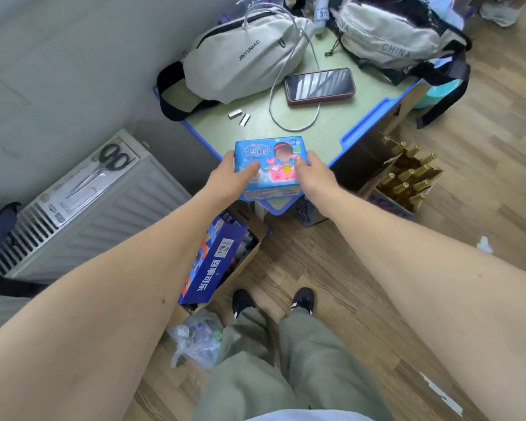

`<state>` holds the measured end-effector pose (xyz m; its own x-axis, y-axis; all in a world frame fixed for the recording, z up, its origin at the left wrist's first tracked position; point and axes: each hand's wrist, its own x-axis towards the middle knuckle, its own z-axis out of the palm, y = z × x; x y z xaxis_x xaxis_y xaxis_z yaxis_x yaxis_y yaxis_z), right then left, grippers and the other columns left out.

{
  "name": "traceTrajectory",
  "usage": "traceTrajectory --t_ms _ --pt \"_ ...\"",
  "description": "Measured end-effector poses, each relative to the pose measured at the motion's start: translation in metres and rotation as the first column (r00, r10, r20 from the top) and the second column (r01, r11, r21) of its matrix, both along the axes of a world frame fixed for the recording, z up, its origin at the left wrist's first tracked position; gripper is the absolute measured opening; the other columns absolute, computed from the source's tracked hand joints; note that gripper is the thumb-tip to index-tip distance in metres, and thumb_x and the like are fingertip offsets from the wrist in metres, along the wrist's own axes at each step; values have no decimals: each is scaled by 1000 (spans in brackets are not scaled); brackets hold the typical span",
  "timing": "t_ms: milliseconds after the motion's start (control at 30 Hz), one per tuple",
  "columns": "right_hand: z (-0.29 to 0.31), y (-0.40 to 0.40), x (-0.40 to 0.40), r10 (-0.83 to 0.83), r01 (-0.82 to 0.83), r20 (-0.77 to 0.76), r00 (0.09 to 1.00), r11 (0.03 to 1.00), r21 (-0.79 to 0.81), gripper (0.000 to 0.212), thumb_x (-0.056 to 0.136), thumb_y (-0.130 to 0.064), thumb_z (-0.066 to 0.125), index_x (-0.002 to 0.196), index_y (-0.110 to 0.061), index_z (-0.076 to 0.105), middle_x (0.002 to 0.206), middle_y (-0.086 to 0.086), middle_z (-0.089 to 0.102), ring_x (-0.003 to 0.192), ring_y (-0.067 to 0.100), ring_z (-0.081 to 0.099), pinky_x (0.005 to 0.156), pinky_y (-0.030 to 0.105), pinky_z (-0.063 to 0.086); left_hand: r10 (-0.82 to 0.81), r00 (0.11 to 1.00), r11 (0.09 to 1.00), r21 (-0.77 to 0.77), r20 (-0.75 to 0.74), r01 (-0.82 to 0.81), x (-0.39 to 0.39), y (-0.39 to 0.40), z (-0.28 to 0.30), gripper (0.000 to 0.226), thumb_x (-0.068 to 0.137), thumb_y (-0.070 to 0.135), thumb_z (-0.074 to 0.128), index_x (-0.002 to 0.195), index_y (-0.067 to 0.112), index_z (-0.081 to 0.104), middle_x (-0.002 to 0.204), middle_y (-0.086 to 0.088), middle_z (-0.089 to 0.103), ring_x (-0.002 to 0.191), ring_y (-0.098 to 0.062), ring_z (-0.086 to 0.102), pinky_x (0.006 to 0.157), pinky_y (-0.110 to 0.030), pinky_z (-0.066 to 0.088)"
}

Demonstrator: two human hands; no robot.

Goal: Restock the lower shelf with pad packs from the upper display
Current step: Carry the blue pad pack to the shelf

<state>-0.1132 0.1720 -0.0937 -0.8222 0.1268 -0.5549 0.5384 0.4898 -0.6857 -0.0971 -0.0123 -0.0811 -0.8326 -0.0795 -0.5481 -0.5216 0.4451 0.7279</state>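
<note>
From the head camera, a green desk (331, 126) with a blue rim sits in the upper middle of the frame. On it lie a grey waist bag (240, 56), a second grey bag (389, 34) at the upper right, a phone (320, 85) in a red case and a white cable (286, 86) looping past it. Scissors (104, 168) in a pack rest on the radiator (104, 214) at the left. A box of bottles (407, 180) stands on the wood floor at the right, and a blue carton (213, 262) sits lower down. The blue pad pack (269, 167) is in the middle, at the desk's near corner. The left hand (231, 174) grips its left side and the right hand (315, 173) grips its right side, fingers curled around it.
</note>
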Motion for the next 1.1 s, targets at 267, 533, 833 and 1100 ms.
traceTrajectory --t_ms 267,533,833,1100 --pt "0 27 8 -355 324 -108 928 917 -233 8 98 -36 52 103 -37 46 114 3 65 102 24 68 89 52 57 0 997 999 46 -82 3 -4 36 26 66 93 35 67 149 30 34 122 -3 64 103 -18 69 87 -41 59" --pt "60 101 50 -669 605 -334 664 743 -287 35 84 -45 54 117 -38 61 114 -4 71 102 22 70 88 50 59 -213 929 909 288 -303 302 -7 133 84 34 99 9 58 130 22 55 106 9 71 78 6 69 64 -12 50" --pt "124 197 186 -841 848 -438 317 458 -267 27 87 -24 68 114 -19 69 104 -4 73 100 18 70 93 43 55 -574 736 639 367 -359 676 48 251 122 31 94 11 66 123 20 59 105 -4 77 96 -25 75 69 -30 59" --pt "170 277 330 -936 880 -324 140 268 -391 56 67 -62 70 110 -30 54 112 -6 69 101 17 69 80 34 50 -746 490 346 367 -451 864 153 379 155 37 95 9 65 104 45 59 100 3 78 88 -14 74 90 -38 57"
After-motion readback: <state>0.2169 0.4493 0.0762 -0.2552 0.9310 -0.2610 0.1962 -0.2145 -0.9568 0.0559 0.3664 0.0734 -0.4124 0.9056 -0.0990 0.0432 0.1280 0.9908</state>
